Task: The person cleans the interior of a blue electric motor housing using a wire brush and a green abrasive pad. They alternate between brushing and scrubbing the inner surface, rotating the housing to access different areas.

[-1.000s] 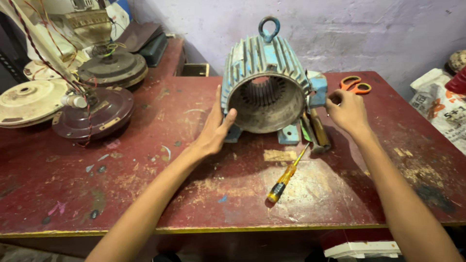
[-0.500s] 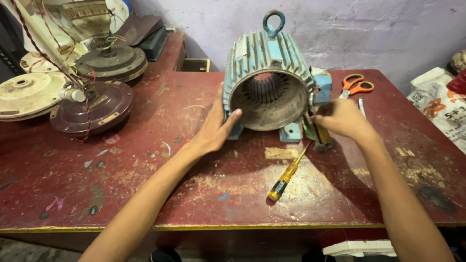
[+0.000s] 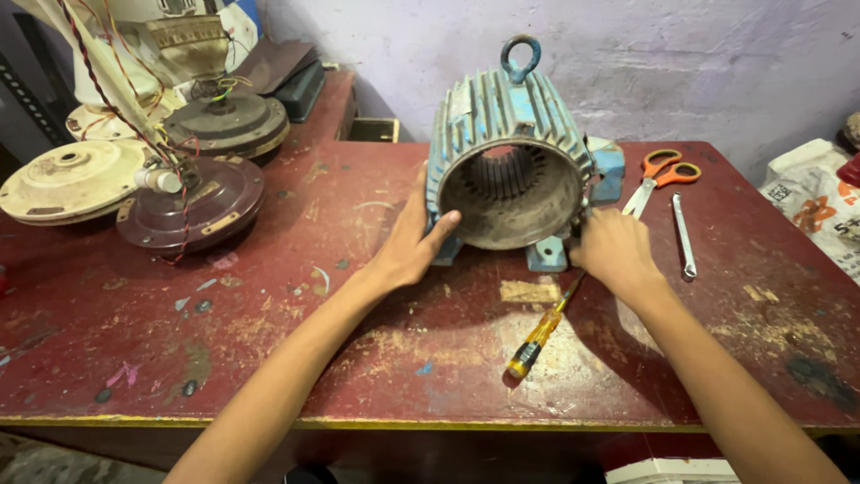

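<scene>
Left hand (image 3: 414, 246) lies open against the blue motor housing (image 3: 509, 152); right hand (image 3: 614, 251), closed, touches its right rim on the counter (image 3: 269, 358).

a repair workshop: blue motor housing (image 3: 507, 152), ceiling fan motors (image 3: 190, 204) far left, screwdriver (image 3: 543, 329), spanner (image 3: 683, 235) on scuffed red workbench (image 3: 269, 341).

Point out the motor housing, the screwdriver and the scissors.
motor housing (image 3: 502, 116): head view, on the blue finned top.
screwdriver (image 3: 530, 345): head view, on the yellow handle.
scissors (image 3: 667, 168): head view, on the orange handles.
</scene>
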